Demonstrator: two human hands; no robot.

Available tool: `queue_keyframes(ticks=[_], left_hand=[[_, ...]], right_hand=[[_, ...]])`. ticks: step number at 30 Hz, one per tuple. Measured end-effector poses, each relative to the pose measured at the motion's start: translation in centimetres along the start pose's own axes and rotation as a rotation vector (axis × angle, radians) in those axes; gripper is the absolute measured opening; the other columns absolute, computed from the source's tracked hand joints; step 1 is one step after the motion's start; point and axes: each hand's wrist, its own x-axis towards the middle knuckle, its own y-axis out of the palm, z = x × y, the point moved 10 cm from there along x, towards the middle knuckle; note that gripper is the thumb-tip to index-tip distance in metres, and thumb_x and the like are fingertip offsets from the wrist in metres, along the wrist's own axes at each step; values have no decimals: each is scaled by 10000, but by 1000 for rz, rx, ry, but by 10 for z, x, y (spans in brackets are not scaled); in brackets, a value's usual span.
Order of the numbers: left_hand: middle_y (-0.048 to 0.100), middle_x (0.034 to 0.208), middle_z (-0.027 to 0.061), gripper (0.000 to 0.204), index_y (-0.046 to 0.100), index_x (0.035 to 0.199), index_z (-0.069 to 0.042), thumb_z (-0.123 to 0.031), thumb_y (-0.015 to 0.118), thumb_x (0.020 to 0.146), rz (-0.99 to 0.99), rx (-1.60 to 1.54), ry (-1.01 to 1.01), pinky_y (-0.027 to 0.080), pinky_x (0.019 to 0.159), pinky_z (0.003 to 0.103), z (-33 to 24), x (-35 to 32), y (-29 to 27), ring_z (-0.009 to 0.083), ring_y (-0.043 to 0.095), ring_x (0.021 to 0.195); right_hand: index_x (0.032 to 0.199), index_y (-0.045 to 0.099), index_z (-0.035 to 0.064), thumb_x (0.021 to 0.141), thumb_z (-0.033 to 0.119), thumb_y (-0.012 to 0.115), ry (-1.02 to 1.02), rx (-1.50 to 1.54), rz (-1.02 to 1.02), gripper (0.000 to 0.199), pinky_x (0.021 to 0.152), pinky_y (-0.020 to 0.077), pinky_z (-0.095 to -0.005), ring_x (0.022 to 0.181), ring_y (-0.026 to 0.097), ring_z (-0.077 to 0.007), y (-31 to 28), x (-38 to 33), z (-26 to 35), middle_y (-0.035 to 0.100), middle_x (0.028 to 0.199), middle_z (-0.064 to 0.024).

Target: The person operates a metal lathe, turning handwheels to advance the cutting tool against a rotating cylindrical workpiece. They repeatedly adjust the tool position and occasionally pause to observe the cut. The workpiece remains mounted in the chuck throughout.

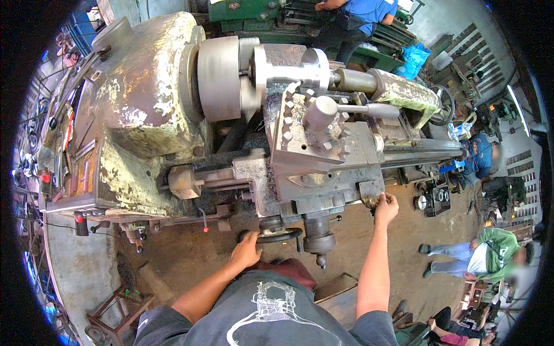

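Observation:
I stand at a large worn lathe (144, 115). My left hand (247, 251) grips the black carriage handwheel (277, 235) at the apron's front. My right hand (386, 207) is raised to the right end of the carriage (323, 173), fingers pinched on a small lever or knob there. Above, a shiny metal cylinder workpiece (291, 68) sits in the round chuck (222, 78), with the tailstock (398, 89) against its right end. The tool post (320, 115) with its long handle stands just in front of the workpiece.
A red-tipped lever (204, 222) hangs below the headstock. One person in blue (360, 14) works at a green machine behind the lathe. Other people sit or crouch on the dirt floor at right (485, 256). A rusty metal frame (115, 311) lies at lower left.

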Motion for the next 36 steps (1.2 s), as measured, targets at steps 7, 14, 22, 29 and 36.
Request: queue_keyframes(ticks=[7,14,22,29,36], left_hand=[[621,1211,230,526,538,1284,-20,-191,724,823,-39,42,-96,484,985,475,-13,11,-6,426,594,1135],[426,1485,260,825,339,1498,-36,-212,743,801,-173,-125,-160,413,1099,434,30,-16,1,393,468,1342],[672,1185,229,616,555,1357,-66,-299,717,811,388,434,-861,520,962,458,256,-202,-29,378,645,1128],[601,1306,245,526,551,1325,-19,-240,668,862,-2,257,-441,451,1061,442,120,-71,-60,391,567,1232],[576,1318,211,521,547,1314,-26,-191,681,839,-183,94,127,438,1056,456,-54,-12,-63,395,542,1221]], right_hand=[[931,662,-47,914,44,672,117,80,96,93,564,498,-249,626,607,-115,7,-1,6,650,740,-60],[1396,540,73,975,356,567,624,610,534,508,978,472,-422,1129,604,-280,-61,-122,-218,633,1243,-152],[1030,653,-8,946,371,594,739,-1322,82,392,801,523,-454,889,667,-346,-609,-156,-343,701,979,-206],[1134,648,-37,953,122,637,-419,-393,53,241,887,506,-347,975,655,-272,-367,24,-7,701,1059,-166],[945,675,30,867,168,682,-740,-566,544,158,722,523,-459,824,658,-387,-38,-58,111,689,872,-180]])
